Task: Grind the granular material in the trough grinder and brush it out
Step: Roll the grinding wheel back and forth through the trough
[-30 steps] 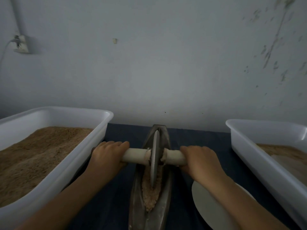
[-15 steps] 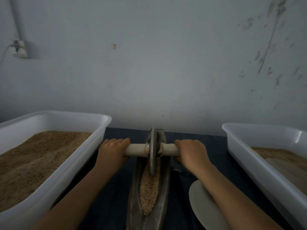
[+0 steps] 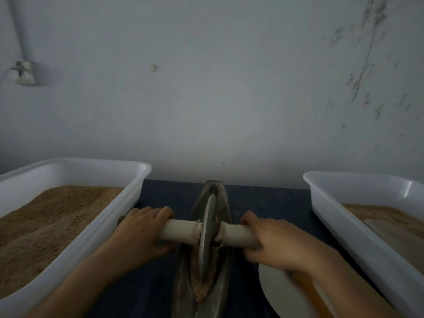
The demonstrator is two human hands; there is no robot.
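A: The wheel [image 3: 207,235] is rolling back toward the person now, away from the trough's [image 3: 223,281] far tip where it sat half a second ago.

B: Both hands are wrapping the handle [image 3: 179,231], left hand [image 3: 140,237] and right hand [image 3: 277,243] curled tight either side.

A: The grain [image 3: 203,285] is lying in the trough, looking coarse. Grinding is continuing; brushing is looking some way off.

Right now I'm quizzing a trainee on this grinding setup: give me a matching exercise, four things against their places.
Things:
1. left tub
2. grinding wheel
3. pale plate
4. right hand

Places:
A. under the right forearm
B. standing in the metal trough
C. gripping the roller handle
D. beside the left hand

Pairs: 1-D, 2-B, 3-A, 4-C
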